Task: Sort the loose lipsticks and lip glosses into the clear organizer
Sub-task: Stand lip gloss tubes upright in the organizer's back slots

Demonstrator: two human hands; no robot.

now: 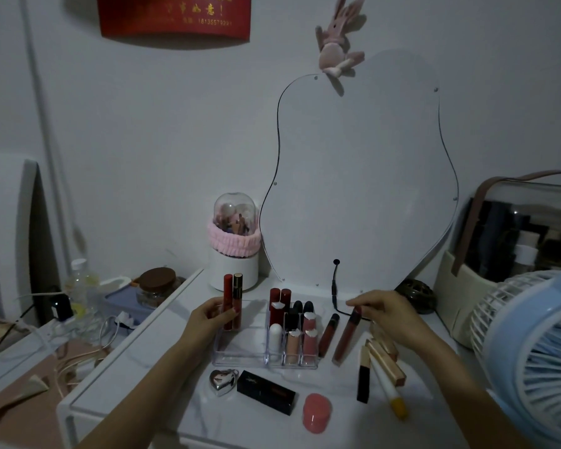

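A person's left hand [212, 314] grips two lip gloss tubes [232, 301] upright, its fingers curled round them, above the wide left compartment of the clear organizer [240, 346] on the white counter [162, 380]. One tube has a red cap, the other a gold-banded dark cap. The right hand [384, 314] reaches across to the organizer's right side, where its fingers pinch the top of a dark red lip gloss [346, 338] that slants down to the counter just beside the organizer. A second brownish-red lip gloss [328, 335] leans against the organizer's right wall.

The organizer's small right-hand slots hold upright lipsticks [300, 332]: two red at the back, black and pink ones nearer, one white. Loose on the counter to the right lie gold-cased lipsticks [386, 358], a black-and-gold tube [364, 375] and a white stick with a yellow end [389, 392]. In front of the organizer sit a silver heart-shaped case [222, 381], a black box [267, 396] and a pink round jar [317, 413]. Behind stand a wavy-edged mirror [360, 176] and a domed white holder wrapped in a pink band [234, 246]. A blue-and-white fan [531, 354] fills the right edge.
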